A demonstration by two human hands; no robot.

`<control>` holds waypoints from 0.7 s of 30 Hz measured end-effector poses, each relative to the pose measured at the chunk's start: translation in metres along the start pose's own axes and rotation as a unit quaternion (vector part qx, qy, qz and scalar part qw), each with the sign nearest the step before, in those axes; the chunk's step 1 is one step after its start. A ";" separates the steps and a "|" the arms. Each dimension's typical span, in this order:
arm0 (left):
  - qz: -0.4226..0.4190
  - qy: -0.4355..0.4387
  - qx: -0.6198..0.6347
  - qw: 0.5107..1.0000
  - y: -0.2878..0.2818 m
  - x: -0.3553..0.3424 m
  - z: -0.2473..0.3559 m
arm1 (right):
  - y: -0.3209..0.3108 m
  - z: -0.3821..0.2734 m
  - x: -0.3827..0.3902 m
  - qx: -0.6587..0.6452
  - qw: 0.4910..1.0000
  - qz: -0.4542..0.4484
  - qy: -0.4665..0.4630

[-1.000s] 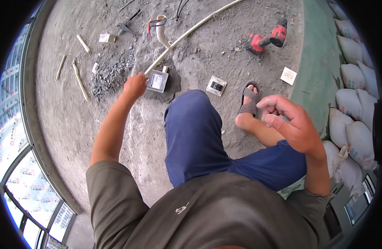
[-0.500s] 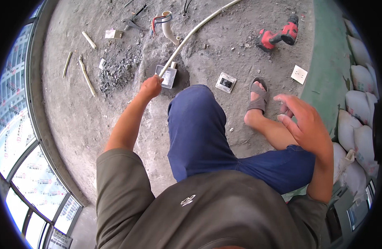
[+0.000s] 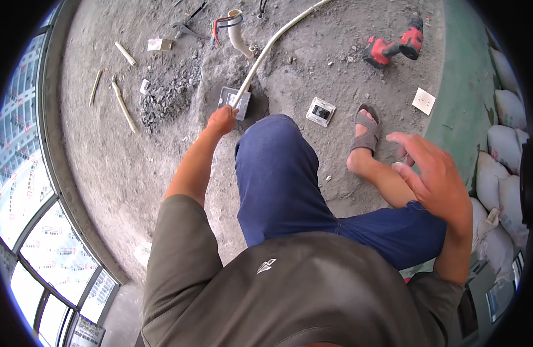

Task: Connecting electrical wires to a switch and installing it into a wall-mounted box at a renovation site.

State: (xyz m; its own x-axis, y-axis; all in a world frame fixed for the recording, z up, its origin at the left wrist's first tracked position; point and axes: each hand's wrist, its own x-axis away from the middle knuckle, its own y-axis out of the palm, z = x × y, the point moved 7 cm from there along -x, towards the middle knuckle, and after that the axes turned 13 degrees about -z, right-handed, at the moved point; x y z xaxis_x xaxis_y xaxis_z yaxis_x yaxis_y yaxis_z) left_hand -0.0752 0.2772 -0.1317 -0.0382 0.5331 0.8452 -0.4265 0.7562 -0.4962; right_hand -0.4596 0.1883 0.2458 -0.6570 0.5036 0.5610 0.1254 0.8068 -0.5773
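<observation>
My left hand (image 3: 222, 120) is closed around the lower end of a long white plastic pipe (image 3: 272, 41), which curves away to the top edge. Beneath that pipe end, a grey box with a clear-looking face (image 3: 227, 95) sits in a dark hollow in the rough floor. Over my bent right leg hangs my right hand (image 3: 423, 166), its thumb and fingers curved but apart, with nothing visible in it. A socket insert in a pale square frame (image 3: 321, 112) lies between my knee and my sandalled foot. Farther right is a white socket plate (image 3: 423, 101).
A red and black cordless drill (image 3: 395, 47) lies at the far right. A hammer (image 3: 188, 29), an upright pipe with coloured wires (image 3: 236, 36), rubble (image 3: 162, 101) and pipe offcuts (image 3: 123, 104) are spread at the far left. White sacks (image 3: 503, 141) line the right side.
My left hand and the pipe end have moved slightly right over the box. The whole view has shifted a little; my right hand keeps nearly the same pose.
</observation>
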 end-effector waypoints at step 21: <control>-0.270 0.100 0.491 0.822 0.001 0.011 0.013 | 0.007 -0.008 0.008 0.060 0.998 -0.011 -0.003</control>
State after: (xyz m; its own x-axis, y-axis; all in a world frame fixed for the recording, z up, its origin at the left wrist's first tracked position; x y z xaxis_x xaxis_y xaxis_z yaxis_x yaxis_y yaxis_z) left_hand -0.0877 0.2784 -0.1204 0.5033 0.3467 0.7915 -0.8605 0.2847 0.4225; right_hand -0.4583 0.2005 0.2509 -0.6632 0.4846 0.5704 0.0210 0.7739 -0.6330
